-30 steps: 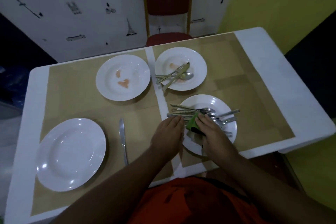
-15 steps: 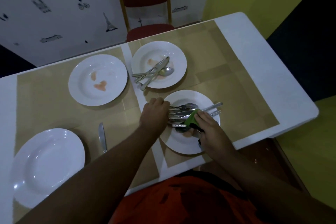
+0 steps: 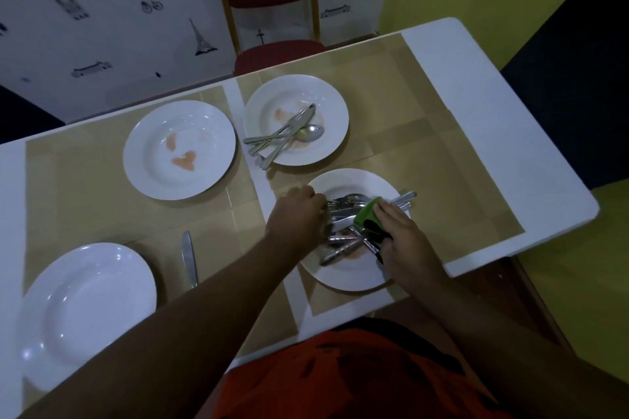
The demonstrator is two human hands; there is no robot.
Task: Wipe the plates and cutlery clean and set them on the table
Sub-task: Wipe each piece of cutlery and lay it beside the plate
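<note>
The left hand (image 3: 299,214) has a clenched grip on the left ends of the cutlery (image 3: 343,221) heaped on the near plate (image 3: 343,279), with its fingers curled down over the metal so that the fingertips are hidden. The right hand (image 3: 405,241) grasps a green sponge (image 3: 366,213), fingers laid along its top (the thumb is out of sight), and holds it pressed against the same heap. Most of that cutlery lies left to right across the plate, with the ends at the right rising toward the far rim, while a few pieces slant toward the near left. This plate sits at the near edge of the desk (image 3: 476,112), right of centre. Beyond it, the far plate (image 3: 335,105) carries more cutlery (image 3: 282,138) lying on a diagonal, handles over the near-left rim. To its left is a stained plate (image 3: 204,177). At the near left lies a clean plate (image 3: 85,299), and just beside it a knife (image 3: 189,255) with its blade pointing away from the person.
</note>
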